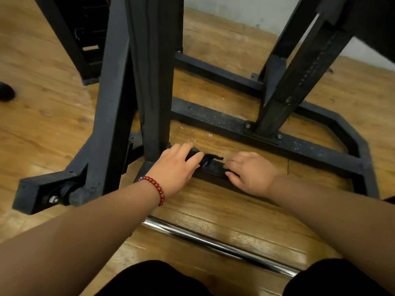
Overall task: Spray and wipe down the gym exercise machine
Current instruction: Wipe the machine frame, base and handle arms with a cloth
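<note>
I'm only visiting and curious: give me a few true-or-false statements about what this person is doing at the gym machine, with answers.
1. The left hand and right hand are both down at a low black frame bar. True.
2. The red bead bracelet sits on the right wrist. False: it is on the left wrist.
3. One of the hands holds a spray bottle. False: no bottle is in view; the left hand grips a dark cloth.
4. A chrome bar lies on the wooden floor, nearer the person than the hands. True.
</note>
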The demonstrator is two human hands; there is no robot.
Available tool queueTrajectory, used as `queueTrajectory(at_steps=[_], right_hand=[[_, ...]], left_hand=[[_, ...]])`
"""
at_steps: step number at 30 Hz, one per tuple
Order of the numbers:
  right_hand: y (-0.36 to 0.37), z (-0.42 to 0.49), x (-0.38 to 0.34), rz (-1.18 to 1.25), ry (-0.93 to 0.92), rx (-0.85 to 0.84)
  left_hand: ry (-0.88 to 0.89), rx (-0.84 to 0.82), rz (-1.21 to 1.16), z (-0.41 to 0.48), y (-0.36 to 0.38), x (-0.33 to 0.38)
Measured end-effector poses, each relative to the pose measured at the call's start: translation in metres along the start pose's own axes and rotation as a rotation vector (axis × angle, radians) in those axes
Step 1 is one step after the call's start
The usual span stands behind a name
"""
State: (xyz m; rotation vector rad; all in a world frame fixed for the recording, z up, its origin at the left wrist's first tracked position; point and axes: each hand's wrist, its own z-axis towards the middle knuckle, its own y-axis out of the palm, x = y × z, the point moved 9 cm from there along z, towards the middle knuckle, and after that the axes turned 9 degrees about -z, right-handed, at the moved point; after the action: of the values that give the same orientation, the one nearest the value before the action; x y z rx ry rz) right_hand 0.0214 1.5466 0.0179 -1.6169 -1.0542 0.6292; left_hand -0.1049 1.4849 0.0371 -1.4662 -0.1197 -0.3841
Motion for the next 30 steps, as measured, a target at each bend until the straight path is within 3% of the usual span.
queueTrajectory(at_steps=[9,14,20,25,30], right_hand=[[-0.021,-0.005,0.020,-0.082,-0.121,-0.058],[-0.018,0.011,0.046,-0.012,-0.012,-0.023],[-0.023,0.036,0.068,0.309,0.163,0.116],[-0.024,0.048,0.068,0.831,0.227,0.279],[-0.007,0.071,0.056,1.355,0.355,0.226]], left_hand=[[0.070,0.001,-0.039,0.030,0.004,-0.002],[0.024,-0.062,-0.018,0.047,0.023,-0.010],[-0.017,-0.026,-0.082,0.066,0.029,-0.027],[-0.131,0.141,-0.455,0.076,0.022,-0.040],[-0.283,0.225,-0.757,0.084,0.023,-0.048]])
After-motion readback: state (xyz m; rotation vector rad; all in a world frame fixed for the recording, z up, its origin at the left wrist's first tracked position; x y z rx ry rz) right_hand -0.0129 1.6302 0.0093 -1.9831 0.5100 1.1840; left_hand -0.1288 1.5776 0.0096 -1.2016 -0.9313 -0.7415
